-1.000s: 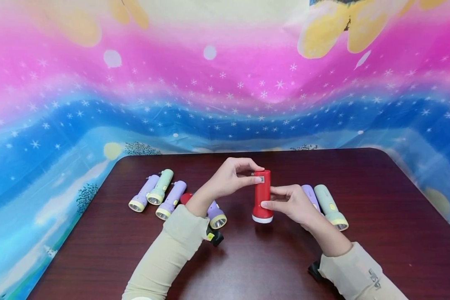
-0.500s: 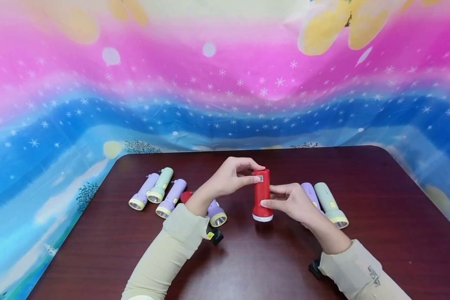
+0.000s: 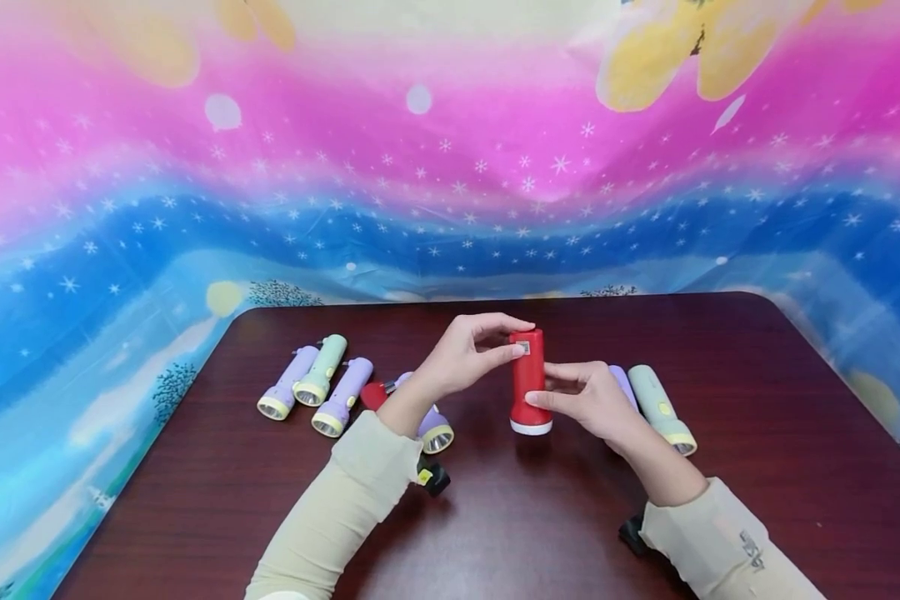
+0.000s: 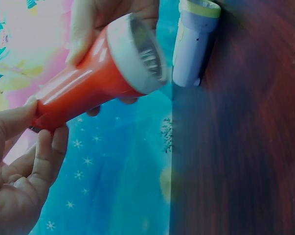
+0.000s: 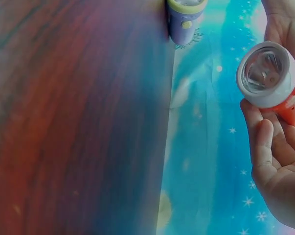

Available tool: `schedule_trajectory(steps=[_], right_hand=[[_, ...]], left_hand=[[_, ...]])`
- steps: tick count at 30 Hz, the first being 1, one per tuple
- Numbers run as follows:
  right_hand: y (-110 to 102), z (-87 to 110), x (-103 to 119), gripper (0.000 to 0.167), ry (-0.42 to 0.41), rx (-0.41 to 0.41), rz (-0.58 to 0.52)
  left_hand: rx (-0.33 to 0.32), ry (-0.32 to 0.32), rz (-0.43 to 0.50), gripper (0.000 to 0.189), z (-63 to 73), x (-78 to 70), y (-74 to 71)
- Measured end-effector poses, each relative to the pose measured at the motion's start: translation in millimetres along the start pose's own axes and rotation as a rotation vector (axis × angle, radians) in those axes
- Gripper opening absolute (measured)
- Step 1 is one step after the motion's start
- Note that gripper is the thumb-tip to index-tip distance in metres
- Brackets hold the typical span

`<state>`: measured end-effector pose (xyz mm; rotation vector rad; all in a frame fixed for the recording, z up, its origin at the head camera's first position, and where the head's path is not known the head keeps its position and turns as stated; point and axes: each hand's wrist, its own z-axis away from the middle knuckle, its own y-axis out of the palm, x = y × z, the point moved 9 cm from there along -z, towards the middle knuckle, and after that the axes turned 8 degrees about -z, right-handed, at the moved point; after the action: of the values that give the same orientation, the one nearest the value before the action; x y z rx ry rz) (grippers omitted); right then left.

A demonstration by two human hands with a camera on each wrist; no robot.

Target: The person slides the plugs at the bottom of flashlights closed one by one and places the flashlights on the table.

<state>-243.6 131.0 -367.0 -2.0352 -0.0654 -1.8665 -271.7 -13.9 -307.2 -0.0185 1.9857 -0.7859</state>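
Observation:
Both hands hold a red flashlight point(image 3: 527, 375) upright above the table, its white-rimmed lens end facing down. My left hand point(image 3: 467, 352) pinches the tail end, near a small label sticker point(image 3: 523, 347). Lower on the barrel, my right hand point(image 3: 591, 402) grips it from the right with thumb and fingers. In the left wrist view the flashlight point(image 4: 81, 85) lies slanted between the two hands. The right wrist view shows its clear lens point(image 5: 264, 73) just above the right hand's fingers point(image 5: 265, 144).
On the left of the dark wooden table point(image 3: 195, 500) lie purple flashlights point(image 3: 342, 398) and a green one point(image 3: 321, 371). A red item point(image 3: 373, 395) and another purple flashlight point(image 3: 435, 429) are partly behind the left forearm. Beyond the right hand lie a green flashlight point(image 3: 662, 408) and a purple one point(image 3: 624, 385).
Both hands have raised the red flashlight slightly and shifted it a little to the right over the last half second. The flashlights on the table stay where they were.

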Motion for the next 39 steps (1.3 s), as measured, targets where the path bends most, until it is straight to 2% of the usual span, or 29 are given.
schedule_trajectory(steps=[4,8,12,16,21,27,34,39], right_hand=[[-8,-0.9,1,0.055,0.021,-0.056,0.028],[-14,-0.6,6,0.053,-0.016,-0.091,0.055],[-17,-0.5,10,0.051,-0.034,-0.124,0.054],[-20,-0.9,10,0.051,-0.032,-0.163,0.048],[-21,-2.0,7,0.052,-0.035,-0.188,0.073],[-22,-2.4,5,0.052,-0.081,-0.213,0.112],[-25,1.5,9,0.054,-0.088,-0.248,0.128],[-25,0.9,6,0.054,-0.082,-0.246,0.139]], left_hand=[[-0.098,-0.101,0.037,0.038,1.1,8.8,-2.0],[-0.195,-0.198,0.103,0.039,5.2,16.5,-3.3],[-0.225,-0.253,0.121,0.039,10.0,21.1,1.5],[-0.220,-0.271,0.102,0.039,12.0,21.7,9.7],[-0.250,-0.283,0.071,0.041,11.2,20.7,15.7],[-0.270,-0.315,0.028,0.044,7.8,21.7,21.7],[-0.334,-0.326,0.000,0.041,1.8,25.3,24.9],[-0.336,-0.346,-0.012,0.040,1.0,26.8,26.3]])
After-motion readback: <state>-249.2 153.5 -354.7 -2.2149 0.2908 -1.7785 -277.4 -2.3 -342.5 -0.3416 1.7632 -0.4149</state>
